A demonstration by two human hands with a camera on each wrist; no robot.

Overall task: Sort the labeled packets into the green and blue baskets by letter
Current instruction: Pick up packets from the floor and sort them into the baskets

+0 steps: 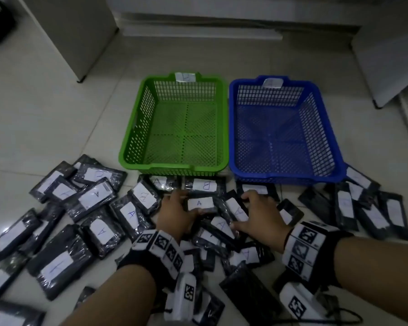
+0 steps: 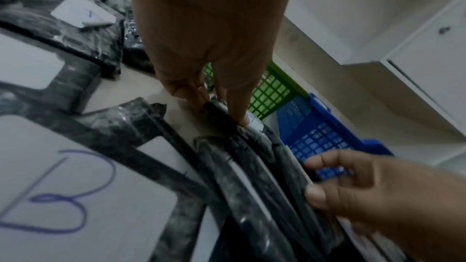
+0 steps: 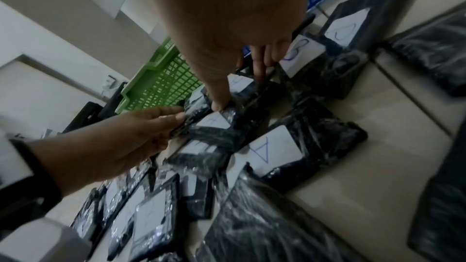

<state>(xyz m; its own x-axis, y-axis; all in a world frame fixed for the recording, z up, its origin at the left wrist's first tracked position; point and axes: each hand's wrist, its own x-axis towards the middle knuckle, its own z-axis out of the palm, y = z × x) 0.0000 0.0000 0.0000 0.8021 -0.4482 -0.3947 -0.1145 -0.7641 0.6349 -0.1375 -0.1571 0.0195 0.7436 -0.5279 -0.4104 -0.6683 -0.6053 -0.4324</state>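
Note:
Two empty baskets stand side by side on the floor, the green basket (image 1: 165,166) with a B tag and the blue basket (image 1: 280,177) on its right. Black wrapped packets with white letter labels lie in a heap before them. My left hand (image 1: 184,205) pinches the left edge of a packet labelled A (image 1: 199,203); the left wrist view shows thumb and finger on its dark edge (image 2: 216,111). My right hand (image 1: 245,210) curls over another A packet (image 1: 237,209), its thumb (image 3: 221,105) on the near end and its fingers (image 3: 257,67) beyond it.
Packets marked A and B spread left (image 1: 97,196) and right (image 1: 372,215) of my hands and under my forearms. A B packet (image 1: 204,185) lies against the green basket's front. White cabinets (image 1: 80,31) stand at the back left and right.

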